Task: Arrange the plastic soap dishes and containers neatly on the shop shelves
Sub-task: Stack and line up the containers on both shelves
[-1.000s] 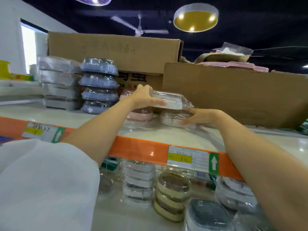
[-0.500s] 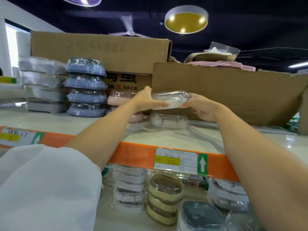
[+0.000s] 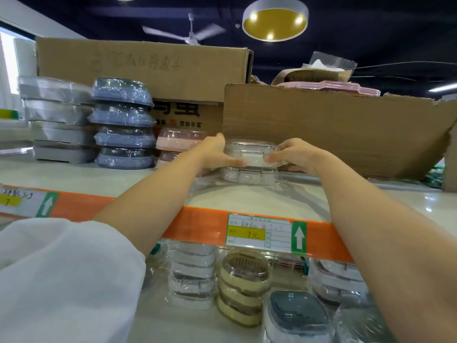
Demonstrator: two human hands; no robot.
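1. Both hands grip one wrapped white soap dish (image 3: 249,152) from opposite ends: the left hand (image 3: 217,154) cups its left end with the thumb running along the front edge, and the right hand (image 3: 294,154) closes its fingers (image 3: 272,158) over the right end. Neither hand is spread flat or empty.
2. The dish sits on, or just above, a matching lower white dish (image 3: 247,175) on the upper shelf (image 3: 222,196) — whether the two touch I cannot tell. A two-ended hold probably serves to square the top one over the bottom one, since slippery film wrap lets them slide.
3. The pair stands right in front of a torn cardboard box (image 3: 333,129), likely so the stack lines up with its neighbours: a pink stack (image 3: 180,139) just to the left, partly hidden by the left wrist, then a blue-grey stack (image 3: 123,125) four high, then a grey stack (image 3: 57,120).
4. The torn box holds flat pink items (image 3: 346,86) showing over its rim, with a clear bag above them; a taller closed box (image 3: 143,68) behind gives no view of its contents.
5. On the lower shelf, under the orange price rail (image 3: 197,226), more wrapped goods wait: a clear-white stack (image 3: 191,271), a cream round stack (image 3: 243,283) and a dark-lidded dish (image 3: 296,315).
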